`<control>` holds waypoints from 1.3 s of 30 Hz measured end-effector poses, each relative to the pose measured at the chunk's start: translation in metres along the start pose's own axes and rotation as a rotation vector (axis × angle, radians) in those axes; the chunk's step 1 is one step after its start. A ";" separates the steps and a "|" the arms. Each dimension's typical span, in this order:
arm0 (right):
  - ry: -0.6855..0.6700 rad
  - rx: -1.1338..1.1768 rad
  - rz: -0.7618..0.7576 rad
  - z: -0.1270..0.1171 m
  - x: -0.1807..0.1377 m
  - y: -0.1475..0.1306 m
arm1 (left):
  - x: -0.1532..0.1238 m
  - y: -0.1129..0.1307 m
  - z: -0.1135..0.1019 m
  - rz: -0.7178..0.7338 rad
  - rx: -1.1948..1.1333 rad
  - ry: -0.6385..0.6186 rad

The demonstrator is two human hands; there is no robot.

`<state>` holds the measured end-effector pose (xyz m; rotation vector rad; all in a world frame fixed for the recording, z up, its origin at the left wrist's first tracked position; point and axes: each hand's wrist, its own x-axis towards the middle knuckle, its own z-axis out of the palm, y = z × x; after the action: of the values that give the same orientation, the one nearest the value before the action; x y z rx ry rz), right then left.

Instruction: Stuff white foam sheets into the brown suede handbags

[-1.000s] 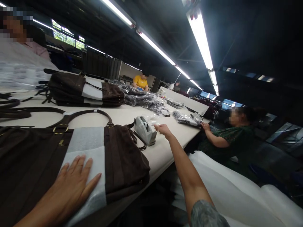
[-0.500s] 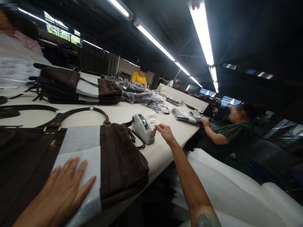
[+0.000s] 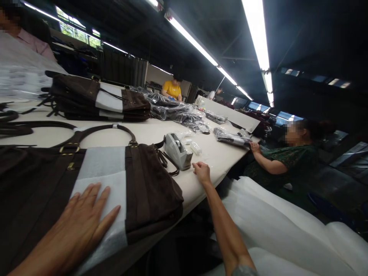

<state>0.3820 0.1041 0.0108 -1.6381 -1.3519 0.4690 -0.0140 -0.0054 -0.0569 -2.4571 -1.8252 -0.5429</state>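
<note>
My left hand (image 3: 86, 214) lies flat, fingers spread, on a white foam sheet (image 3: 105, 163) wrapped around the middle of a dark brown handbag (image 3: 155, 184). The bag lies on the table in front of me, its looped handles (image 3: 115, 128) stretched away from me. My right hand (image 3: 202, 172) is closed in a pinch just in front of a grey tape dispenser (image 3: 178, 151). Whatever sits between those fingertips is too small to make out. The dispenser stands beside the bag's right end, near thin brown straps.
More brown bags (image 3: 77, 97) with white wraps are stacked behind. Plastic-wrapped bags (image 3: 172, 109) lie farther along the white table (image 3: 149, 132). A co-worker in green (image 3: 299, 157) touches a wrapped bag (image 3: 231, 137) at right. White sheeting (image 3: 273, 214) hangs below the table's right edge.
My right hand has moved lower, from the dispenser's upper front to just off its lower front. My left hand stays pressed on the foam sheet. The whole view has shifted slightly.
</note>
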 end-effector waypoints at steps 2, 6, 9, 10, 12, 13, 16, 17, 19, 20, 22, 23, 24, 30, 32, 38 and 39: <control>0.042 0.008 0.004 0.000 -0.011 -0.008 | 0.001 0.016 -0.018 -0.085 0.045 -0.044; -0.045 0.283 -0.101 0.017 -0.041 -0.071 | 0.006 0.039 -0.040 -0.148 0.030 -0.143; -0.329 0.470 -0.092 0.061 -0.073 -0.135 | 0.007 0.044 -0.046 -0.175 -0.006 -0.141; -0.420 0.510 -0.062 0.080 -0.082 -0.154 | 0.006 0.045 -0.048 -0.178 -0.015 -0.141; -0.537 0.564 0.062 0.122 -0.097 -0.181 | 0.004 0.045 -0.051 -0.182 -0.026 -0.140; -0.558 0.575 0.146 0.142 -0.102 -0.189 | 0.003 0.046 -0.052 -0.183 -0.031 -0.141; -0.536 0.545 0.337 0.186 -0.106 -0.197 | 0.002 0.046 -0.053 -0.179 -0.055 -0.124; -0.523 0.529 0.363 0.195 -0.106 -0.196 | 0.001 0.047 -0.052 -0.176 -0.065 -0.114; -0.503 0.498 0.375 0.205 -0.107 -0.193 | 0.001 0.047 -0.051 -0.175 -0.077 -0.090; -0.499 0.481 0.381 0.207 -0.107 -0.190 | 0.001 0.047 -0.051 -0.178 -0.079 -0.081; -0.500 0.439 0.391 0.208 -0.109 -0.185 | 0.000 0.049 -0.050 -0.187 -0.075 -0.069; -0.507 0.414 0.392 0.208 -0.109 -0.183 | 0.000 0.049 -0.050 -0.190 -0.072 -0.063; -0.516 0.386 0.391 0.208 -0.110 -0.181 | 0.000 0.050 -0.050 -0.194 -0.070 -0.059; -0.632 0.144 0.338 0.212 -0.104 -0.173 | 0.000 0.050 -0.050 -0.202 -0.088 -0.055; -0.685 0.030 0.294 0.212 -0.098 -0.170 | 0.001 0.049 -0.051 -0.198 -0.096 -0.056; -0.717 -0.310 0.050 0.197 -0.086 -0.159 | 0.000 0.050 -0.056 -0.187 -0.083 -0.059; -0.704 -0.355 0.008 0.193 -0.089 -0.158 | 0.000 0.050 -0.056 -0.187 -0.078 -0.059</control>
<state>0.1176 0.0963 0.0240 -1.8449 -2.0348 0.9085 0.0180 -0.0340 0.0042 -2.3885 -2.1109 -0.5672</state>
